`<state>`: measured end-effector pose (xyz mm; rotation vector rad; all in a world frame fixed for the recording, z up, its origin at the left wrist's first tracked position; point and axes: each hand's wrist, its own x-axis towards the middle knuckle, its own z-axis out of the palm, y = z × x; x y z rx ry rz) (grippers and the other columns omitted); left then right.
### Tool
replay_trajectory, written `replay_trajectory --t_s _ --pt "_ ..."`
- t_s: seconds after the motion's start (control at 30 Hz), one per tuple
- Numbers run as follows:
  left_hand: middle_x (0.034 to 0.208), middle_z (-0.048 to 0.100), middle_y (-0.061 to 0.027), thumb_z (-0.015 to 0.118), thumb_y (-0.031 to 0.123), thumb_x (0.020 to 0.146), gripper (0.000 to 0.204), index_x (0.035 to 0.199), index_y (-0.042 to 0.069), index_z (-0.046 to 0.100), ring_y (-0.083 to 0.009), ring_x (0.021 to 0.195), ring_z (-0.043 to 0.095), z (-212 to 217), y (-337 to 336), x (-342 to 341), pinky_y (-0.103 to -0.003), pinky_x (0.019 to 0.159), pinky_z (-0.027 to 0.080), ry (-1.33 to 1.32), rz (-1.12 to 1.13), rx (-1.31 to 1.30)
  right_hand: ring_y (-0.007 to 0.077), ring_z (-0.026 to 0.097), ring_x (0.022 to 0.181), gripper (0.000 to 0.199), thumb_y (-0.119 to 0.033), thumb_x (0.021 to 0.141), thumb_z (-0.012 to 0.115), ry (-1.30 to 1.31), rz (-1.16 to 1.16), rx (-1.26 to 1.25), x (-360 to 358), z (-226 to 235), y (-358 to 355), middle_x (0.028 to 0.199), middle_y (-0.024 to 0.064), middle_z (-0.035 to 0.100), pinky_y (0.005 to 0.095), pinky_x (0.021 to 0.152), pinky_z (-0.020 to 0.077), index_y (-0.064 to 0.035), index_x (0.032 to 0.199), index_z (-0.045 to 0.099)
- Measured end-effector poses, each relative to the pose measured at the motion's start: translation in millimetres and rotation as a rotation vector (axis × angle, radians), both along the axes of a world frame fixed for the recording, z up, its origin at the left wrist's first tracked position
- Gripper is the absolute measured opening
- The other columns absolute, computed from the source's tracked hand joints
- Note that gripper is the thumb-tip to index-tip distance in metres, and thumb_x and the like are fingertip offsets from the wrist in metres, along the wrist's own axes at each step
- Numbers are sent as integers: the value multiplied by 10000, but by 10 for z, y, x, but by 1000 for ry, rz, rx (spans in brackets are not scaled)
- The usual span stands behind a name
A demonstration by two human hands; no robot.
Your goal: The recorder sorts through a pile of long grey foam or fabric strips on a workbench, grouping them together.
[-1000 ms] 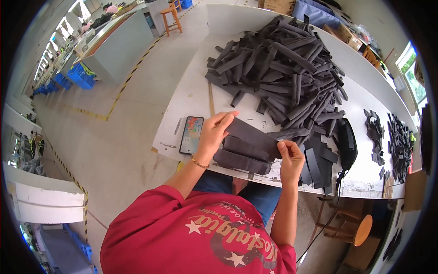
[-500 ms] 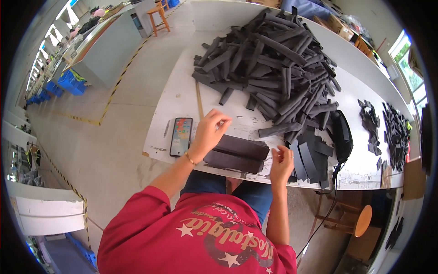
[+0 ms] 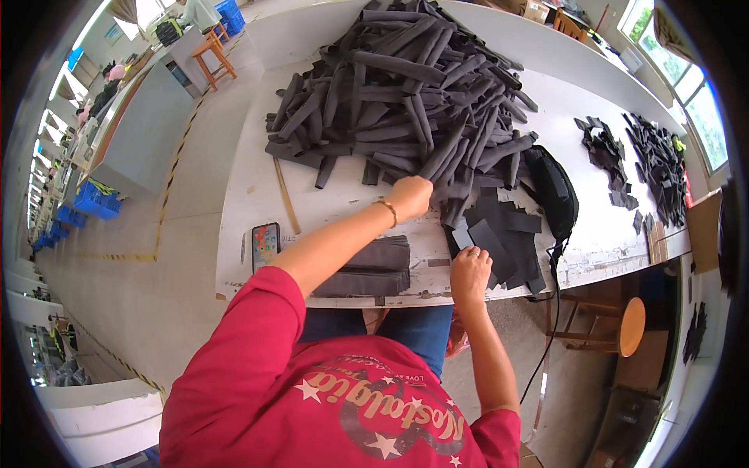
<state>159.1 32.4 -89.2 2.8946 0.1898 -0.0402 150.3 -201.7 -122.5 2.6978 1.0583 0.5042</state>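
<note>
My left hand reaches to the near edge of a heaped pile of dark grey folded fabric strips. Its fingers are closed on the end of one fabric strip. At the front of the table my right hand pinches the near end of a flat grey piece, beside a spread of flat dark pieces. Between my arms, near the table edge, lies a neat stack of dark fabric strips, partly covered by my left forearm.
A phone lies left of my left forearm, with a thin wooden stick behind it. A black pouch-like item with a cord sits at the right. Smaller dark scraps lie farther right. A wooden stool stands below the table.
My left hand has moved from above the stack forward and right to the pile. My right hand has come to the flat pieces. The whole view has shifted.
</note>
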Motion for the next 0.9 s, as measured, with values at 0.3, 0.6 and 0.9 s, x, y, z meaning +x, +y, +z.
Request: replay_trajectory --t_s 0.3,0.6,0.9 --pt "745 599 -94 442 221 1017 190 983 45 504 -141 502 567 640 188 -666 -294 421 439 -184 374 -1351 251 594 848 77 -141 857 579 170 197 182 126 90 -205 861 84 610 370 730 474 -74 828 600" --pt "837 643 -112 568 299 978 320 1071 -7 568 -152 634 584 669 25 -1186 -277 557 483 -431 475 -2065 337 595 693 283 -47 856 637 641 217 829 -130 863 -88 843 162 591 416 647 490 28 1107 530" --pt "1232 594 -146 565 40 927 332 1227 91 433 -381 1018 646 941 -113 -1377 -498 856 567 -476 367 -2170 385 501 829 315 -30 778 694 822 367 784 -568 1188 77 913 176 466 450 710 426 -9 937 422"
